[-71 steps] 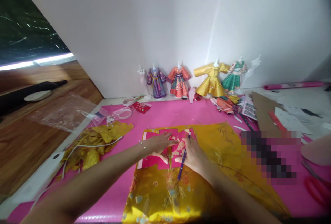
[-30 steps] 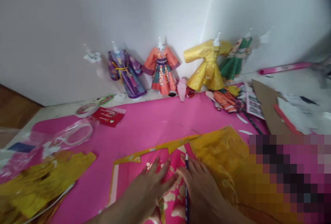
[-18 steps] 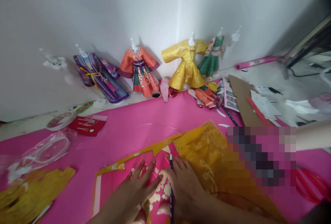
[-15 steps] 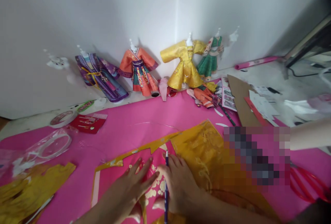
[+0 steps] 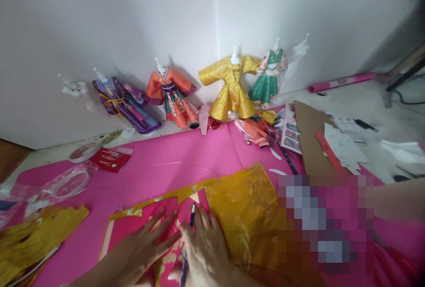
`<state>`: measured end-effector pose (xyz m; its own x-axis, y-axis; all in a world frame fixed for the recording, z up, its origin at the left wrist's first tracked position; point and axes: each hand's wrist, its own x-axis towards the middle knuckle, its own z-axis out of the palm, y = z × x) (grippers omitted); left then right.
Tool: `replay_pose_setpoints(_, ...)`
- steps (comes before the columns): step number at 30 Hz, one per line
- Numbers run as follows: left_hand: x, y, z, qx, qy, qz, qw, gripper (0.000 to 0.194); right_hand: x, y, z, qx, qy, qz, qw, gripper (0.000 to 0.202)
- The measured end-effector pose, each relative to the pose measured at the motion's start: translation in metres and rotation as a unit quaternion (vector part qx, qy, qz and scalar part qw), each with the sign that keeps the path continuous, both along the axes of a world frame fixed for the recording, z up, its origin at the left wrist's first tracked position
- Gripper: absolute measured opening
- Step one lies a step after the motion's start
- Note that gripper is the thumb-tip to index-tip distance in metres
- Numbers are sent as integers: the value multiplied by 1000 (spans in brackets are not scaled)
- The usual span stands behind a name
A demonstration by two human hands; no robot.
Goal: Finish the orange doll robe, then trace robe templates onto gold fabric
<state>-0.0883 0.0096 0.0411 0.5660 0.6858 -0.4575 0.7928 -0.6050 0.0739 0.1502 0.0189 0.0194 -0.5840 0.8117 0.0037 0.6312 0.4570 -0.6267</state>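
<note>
A red-pink piece with pale gold blossoms (image 5: 169, 260) and angular cut edges lies on golden-yellow brocade cloth (image 5: 245, 216). My left hand (image 5: 151, 236) rests flat across the piece with fingers spread. On its right part lies my right hand (image 5: 206, 242), with a dark blue pen (image 5: 183, 269) held between thumb and fingers. The pen's pale tip points away from me, near a small cream triangle (image 5: 195, 197) by the piece's upper edge. Whether the tip touches the cloth I cannot tell.
Miniature robes on white stands lean along the wall, including a yellow robe (image 5: 232, 92). Another person's forearm (image 5: 398, 198) reaches in from the right beside a pixelated area. Red-handled scissors (image 5: 395, 256) lie below it. Cloth scraps (image 5: 257, 130) and brown cardboard (image 5: 314, 136) sit at the back right.
The view has shifted, so the table things appear further left and lower. The pen leans more to the right at its top. Both my hands stay on the red-pink piece.
</note>
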Motion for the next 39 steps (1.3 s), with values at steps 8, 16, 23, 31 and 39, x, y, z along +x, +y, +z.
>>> replay_pose_setpoints(8, 32, 10, 11, -75, 91, 28, 993, 122, 1, -1, 0, 17, -44, -8, 999, 73)
replay_pose_setpoints(16, 38, 12, 20, -75, 75, 17, 994, 125, -2, 6, 7, -18, -133, 11, 991, 70)
replay_pose_setpoints(23, 27, 9, 6, -42, -27, -3, 999, 125, -1, 9, 5, -23, -178, 28, 983, 67)
replay_pose_setpoints(31, 40, 15, 22, -34, -14, 4, 999, 113, 4, 11, 17, 51, -116, 0, 992, 48)
replay_pose_setpoints(39, 38, 17, 4, -46, 16, 12, 999, 128, 29, 24, 24, 41, -74, 0, 996, 57)
